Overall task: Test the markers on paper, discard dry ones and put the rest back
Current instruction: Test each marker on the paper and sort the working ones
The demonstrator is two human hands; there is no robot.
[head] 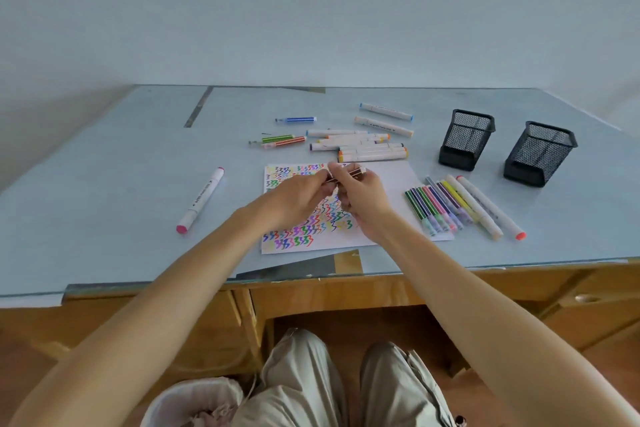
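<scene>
Above a white paper (388,184) covered with coloured zigzag scribbles, both my hands hold one thin dark striped marker (354,173). My left hand (301,198) pinches its left end. My right hand (362,199) grips the barrel, whose right end pokes out past my fingers. Thin and thick markers (450,204) lie in a row on the paper's right edge. A pile of white thick markers (360,146) sits just behind the paper. A pink-capped marker (201,199) lies alone to the left.
Two black mesh pen holders (465,139) (538,154) stand at the right. Green and orange thin markers (282,140) and a blue one (296,119) lie behind the paper. A bin with a white liner (194,402) is on the floor by my knees.
</scene>
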